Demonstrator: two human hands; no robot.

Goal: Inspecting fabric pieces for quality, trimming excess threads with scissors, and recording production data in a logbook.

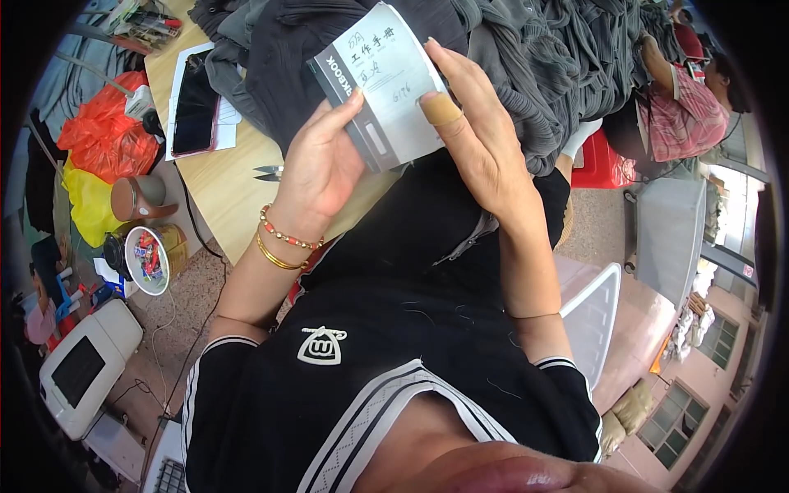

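A thin booklet (pixel 393 94) with a pale grey cover, a darker spine band and handwriting on it is held up between my hands, cover facing up. My left hand (pixel 325 148) grips its lower left side, thumb on the cover. Along its right edge lies my right hand (pixel 477 131), a tan wrap around the thumb, which presses by the cover's edge; the fingers run along and behind that edge. Beyond the booklet spreads a heap of dark grey garments (pixel 279 66). Pointed metal blade tips (pixel 268 173) show on the table beside my left wrist.
A phone (pixel 194 115) lies on white papers on the wooden table (pixel 222 197). Left of it are red and yellow plastic bags (pixel 111 135), a brown cup (pixel 140 199) and a white tub (pixel 148 261). Another person (pixel 686 107) sits at the far right.
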